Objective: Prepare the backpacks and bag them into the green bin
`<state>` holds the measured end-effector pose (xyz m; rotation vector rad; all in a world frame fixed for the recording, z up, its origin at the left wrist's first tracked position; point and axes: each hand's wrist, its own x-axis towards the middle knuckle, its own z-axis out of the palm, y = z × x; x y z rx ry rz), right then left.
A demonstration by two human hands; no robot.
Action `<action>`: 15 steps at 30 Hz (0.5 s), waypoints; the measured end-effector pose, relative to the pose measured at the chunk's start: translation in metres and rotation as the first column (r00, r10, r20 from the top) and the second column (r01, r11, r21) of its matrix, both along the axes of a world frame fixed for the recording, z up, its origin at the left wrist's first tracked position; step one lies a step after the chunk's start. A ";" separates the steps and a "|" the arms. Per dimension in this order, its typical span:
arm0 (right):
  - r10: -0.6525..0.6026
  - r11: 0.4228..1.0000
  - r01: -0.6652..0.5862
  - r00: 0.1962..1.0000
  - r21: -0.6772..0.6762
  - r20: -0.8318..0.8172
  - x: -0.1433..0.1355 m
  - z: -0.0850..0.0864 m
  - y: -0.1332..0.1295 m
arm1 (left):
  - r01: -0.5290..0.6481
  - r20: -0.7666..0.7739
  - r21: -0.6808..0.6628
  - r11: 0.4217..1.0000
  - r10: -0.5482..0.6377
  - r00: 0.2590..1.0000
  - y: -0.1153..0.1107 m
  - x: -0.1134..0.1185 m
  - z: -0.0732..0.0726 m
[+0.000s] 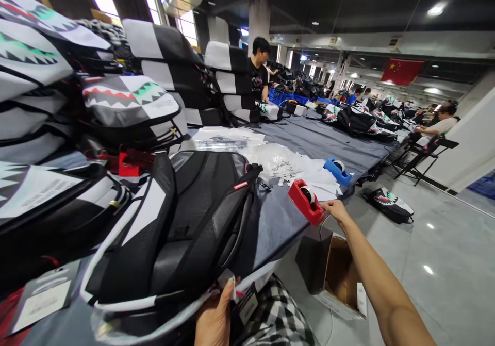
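A black backpack point(193, 222) with white panels lies on the grey-covered table, its straps and padded back facing up. Clear plastic point(131, 330) shows along its lower edge. My left hand point(214, 315) is closed on this plastic at the near corner, thumb on top, beside a hanging tag point(248, 307). My right arm reaches out to a red tape dispenser point(304, 201) on the table edge. There my right hand point(335, 211) pinches at the dispenser's near end, where the tape comes off; the strip itself is hardly visible.
A blue tape dispenser point(337, 171) stands behind the red one, beside white paper scraps point(286, 165). Stacked backpacks point(162, 67) rise at left and back. An open cardboard box point(342, 276) sits on the floor at right. A person point(258, 72) stands across the table.
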<state>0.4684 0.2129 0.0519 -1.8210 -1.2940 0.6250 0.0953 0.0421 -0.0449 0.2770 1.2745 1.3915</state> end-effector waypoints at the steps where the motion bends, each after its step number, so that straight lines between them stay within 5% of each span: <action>1: -0.010 1.000 0.010 1.000 0.006 -0.009 0.001 0.002 -0.001 | 0.000 -0.005 0.000 1.000 0.000 1.000 0.000 -0.001 -0.002; 5: -0.065 0.995 0.070 0.995 0.076 -0.074 0.005 0.008 -0.024 | -0.010 -0.044 -0.003 1.000 0.010 0.999 0.001 -0.003 -0.006; 9: -0.121 0.987 0.141 0.966 0.073 -0.228 -0.011 -0.007 -0.052 | -0.006 -0.048 -0.001 1.000 0.005 0.999 0.001 -0.002 -0.003; 12: -0.096 0.992 0.120 0.918 0.038 -0.385 -0.050 -0.028 -0.062 | -0.020 0.004 0.017 1.000 0.019 1.000 0.001 0.001 -0.002; 15: 0.033 0.999 -0.049 0.851 -0.016 -0.524 -0.110 -0.041 -0.078 | -0.057 0.006 0.052 0.997 0.056 0.998 -0.001 0.005 0.003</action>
